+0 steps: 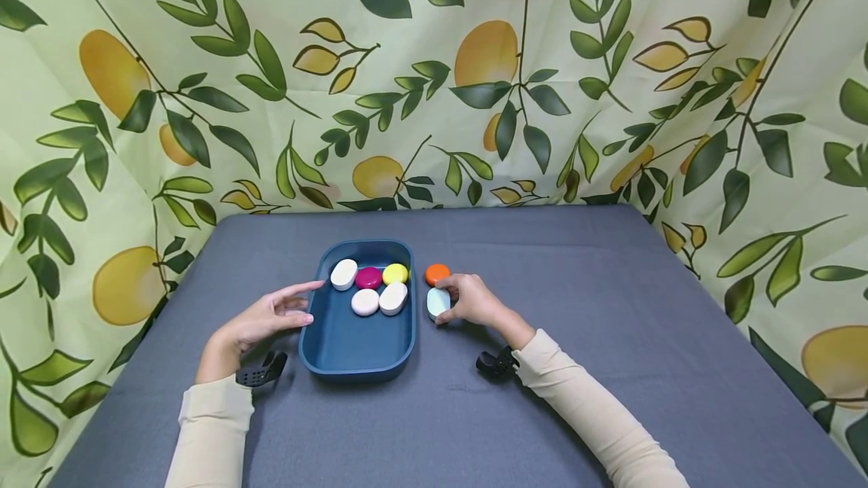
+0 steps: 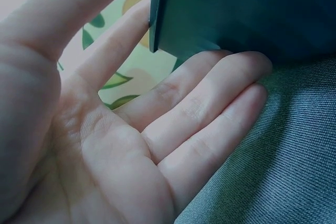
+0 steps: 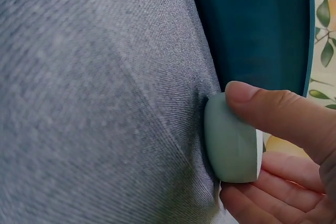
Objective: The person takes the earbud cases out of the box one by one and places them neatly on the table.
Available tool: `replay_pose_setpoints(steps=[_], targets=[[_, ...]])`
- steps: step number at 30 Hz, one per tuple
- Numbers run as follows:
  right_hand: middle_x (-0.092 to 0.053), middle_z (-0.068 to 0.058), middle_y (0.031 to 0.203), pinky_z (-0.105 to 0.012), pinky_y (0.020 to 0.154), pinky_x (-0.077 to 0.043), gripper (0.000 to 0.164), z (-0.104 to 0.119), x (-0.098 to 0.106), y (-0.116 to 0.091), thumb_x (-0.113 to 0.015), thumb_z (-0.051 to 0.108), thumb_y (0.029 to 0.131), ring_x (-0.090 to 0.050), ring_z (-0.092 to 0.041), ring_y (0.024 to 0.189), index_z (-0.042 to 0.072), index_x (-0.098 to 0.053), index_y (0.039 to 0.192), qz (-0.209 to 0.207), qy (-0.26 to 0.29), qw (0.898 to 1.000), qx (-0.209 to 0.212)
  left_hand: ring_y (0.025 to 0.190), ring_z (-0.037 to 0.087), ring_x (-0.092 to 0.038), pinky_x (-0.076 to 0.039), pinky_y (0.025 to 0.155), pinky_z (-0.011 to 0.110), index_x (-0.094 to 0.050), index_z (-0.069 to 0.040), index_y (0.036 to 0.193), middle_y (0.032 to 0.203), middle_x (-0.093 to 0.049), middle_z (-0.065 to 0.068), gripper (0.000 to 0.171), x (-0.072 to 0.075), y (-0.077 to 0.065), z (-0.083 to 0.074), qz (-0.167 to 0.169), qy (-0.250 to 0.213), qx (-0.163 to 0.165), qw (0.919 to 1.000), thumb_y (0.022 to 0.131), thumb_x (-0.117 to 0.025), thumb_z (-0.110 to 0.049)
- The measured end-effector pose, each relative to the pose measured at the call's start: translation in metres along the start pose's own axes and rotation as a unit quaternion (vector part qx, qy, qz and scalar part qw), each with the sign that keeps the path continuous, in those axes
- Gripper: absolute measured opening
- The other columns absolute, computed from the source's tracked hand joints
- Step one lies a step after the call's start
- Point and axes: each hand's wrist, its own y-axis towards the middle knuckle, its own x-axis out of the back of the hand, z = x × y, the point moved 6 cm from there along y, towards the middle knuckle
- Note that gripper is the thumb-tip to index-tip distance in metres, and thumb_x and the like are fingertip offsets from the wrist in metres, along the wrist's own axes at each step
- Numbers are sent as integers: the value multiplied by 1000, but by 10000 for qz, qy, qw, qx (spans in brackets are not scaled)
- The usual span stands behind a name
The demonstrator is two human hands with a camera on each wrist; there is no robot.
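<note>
Pale-green bar (image 1: pixel 438 306): just right of the blue tray (image 1: pixel 356 349), at the cloth; whether lifted, cannot tell.
Right hand (image 1: pixel 477 300): pinches the bar between thumb and fingers; smooth, curved sides could slip from a light pinch.
Orange disc (image 1: pixel 437 274): just beyond the bar's far end; a far-ward slide might knock it.
Tray's right wall: a low leftward pass could catch it.
Left hand (image 1: pixel 269 316): fingers relaxed beside the left wall; a nudge could jostle the five pieces inside.
</note>
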Motion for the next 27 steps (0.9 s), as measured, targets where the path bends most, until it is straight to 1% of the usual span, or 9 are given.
replay_pose_setpoints(steps=[3, 9, 16, 19, 25, 27], targets=[[-70, -19, 114, -35, 88, -56, 62, 1, 1, 0, -89, 14, 64, -69, -27, 102, -3, -65, 118, 65, 10, 10000, -42, 135, 49, -36, -45, 102, 56, -31, -7, 150, 152, -30, 30, 66, 0, 0, 0, -13, -7, 23, 10000, 93, -63, -20], [-68, -21, 119, -36, 90, -56, 61, 5, 8, -1, -87, 11, 67, -67, -30, 106, -6, -62, 121, 140, 254, 9996, -61, 136, 50, -35, -45, 102, 57, -31, -6, 150, 152, -30, 30, 66, 0, 0, 0, 0, -16, 1, 10000, 93, -62, -20], [-68, -21, 118, -39, 93, -54, 56, 13, 18, -1, -84, 12, 72, -67, -32, 107, -7, -63, 120, 2, 328, 9994, 61, 135, 48, -38, -46, 102, 54, -31, -6, 150, 150, -34, 31, 66, 0, 0, 0, 25, -8, -33, 10000, 93, -62, -20], [-68, -23, 117, -40, 93, -54, 56, 19, 21, 1, -83, 13, 73, -66, -33, 107, -7, -62, 120, -17, 394, 9992, 93, 135, 48, -38, -46, 102, 54, -31, -7, 150, 150, -33, 30, 66, 1, 0, 0, 28, -20, -25, 10000, 93, -63, -21], [-67, -20, 122, -41, 96, -53, 57, 33, 26, 7, -82, 15, 75, -65, -32, 111, -5, -61, 125, -11, 569, 9983, 105, 135, 49, -37, -45, 102, 55, -31, -6, 150, 151, -32, 30, 67, 0, 0, 0, 28, -5, -21, 10000, 93, -63, -21], [-67, -21, 122, -41, 96, -53, 57, 39, 28, 10, -82, 16, 75, -65, -32, 111, -4, -60, 125, -51, 612, 9980, 168, 135, 49, -37, -45, 102, 55, -30, -6, 150, 151, -32, 30, 67, 0, 0, 0, 25, -8, -25, 10000, 93, -63, -21]])
